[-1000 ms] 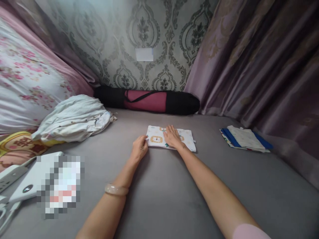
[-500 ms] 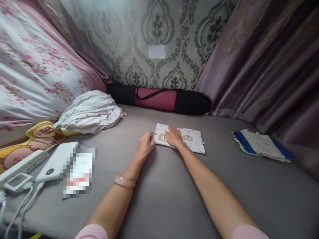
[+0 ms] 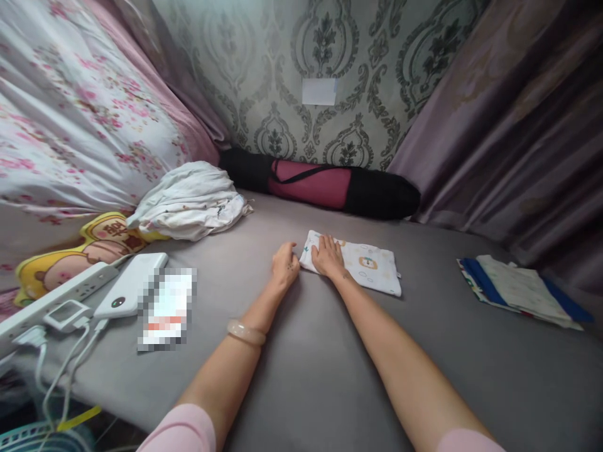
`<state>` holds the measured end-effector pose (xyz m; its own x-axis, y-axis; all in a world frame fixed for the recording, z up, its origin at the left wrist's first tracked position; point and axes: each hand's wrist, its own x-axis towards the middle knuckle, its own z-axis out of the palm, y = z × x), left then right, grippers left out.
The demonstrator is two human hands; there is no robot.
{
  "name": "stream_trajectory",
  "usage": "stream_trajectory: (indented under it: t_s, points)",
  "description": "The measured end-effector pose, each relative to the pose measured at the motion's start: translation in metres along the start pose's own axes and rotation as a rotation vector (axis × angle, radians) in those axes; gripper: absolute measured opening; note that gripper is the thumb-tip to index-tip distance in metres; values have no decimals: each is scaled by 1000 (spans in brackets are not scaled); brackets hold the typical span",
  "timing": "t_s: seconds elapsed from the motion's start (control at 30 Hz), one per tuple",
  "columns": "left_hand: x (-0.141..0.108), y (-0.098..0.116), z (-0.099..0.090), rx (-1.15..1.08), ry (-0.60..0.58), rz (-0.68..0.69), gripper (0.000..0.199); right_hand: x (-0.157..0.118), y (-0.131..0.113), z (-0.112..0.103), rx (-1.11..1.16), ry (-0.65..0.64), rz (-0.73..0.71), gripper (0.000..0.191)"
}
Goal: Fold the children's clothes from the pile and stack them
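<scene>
A folded white cloth (image 3: 384, 267) with a small orange animal print lies flat on the grey bed sheet. My right hand (image 3: 329, 256) rests palm down on its left part, fingers stretched out, and hides some of the print. Just off the cloth's left edge is my left hand (image 3: 285, 266), its fingers partly bent and apart, with nothing visible in it. I cannot tell whether it touches the edge. A pale bangle (image 3: 246, 332) circles my left forearm.
A crumpled white cloth heap (image 3: 191, 201) and yellow cartoon cushion (image 3: 70, 263) lie left. Nearer are a power strip (image 3: 89, 282), white power bank (image 3: 132, 285), cables and a blurred packet (image 3: 167, 307). A black-and-maroon bag (image 3: 311, 185) lies along the wall; folded cloths (image 3: 518, 289) sit right.
The view has turned a little to the left. My right hand has slid leftward over the cloth, covering the left print. My left hand's fingers have loosened and come slightly off the edge.
</scene>
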<state>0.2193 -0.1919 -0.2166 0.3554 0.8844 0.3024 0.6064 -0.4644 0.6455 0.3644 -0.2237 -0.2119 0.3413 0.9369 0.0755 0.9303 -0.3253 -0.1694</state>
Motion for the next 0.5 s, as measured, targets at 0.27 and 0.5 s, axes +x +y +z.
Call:
stream_trajectory:
  t_s: [0.27, 0.5]
  points:
    - [1, -2, 0, -21, 19, -11, 43, 10, -32, -10, 42, 21, -45, 60]
    - [2, -2, -1, -29, 44, -57, 40, 1, -47, 6, 66, -22, -60, 63]
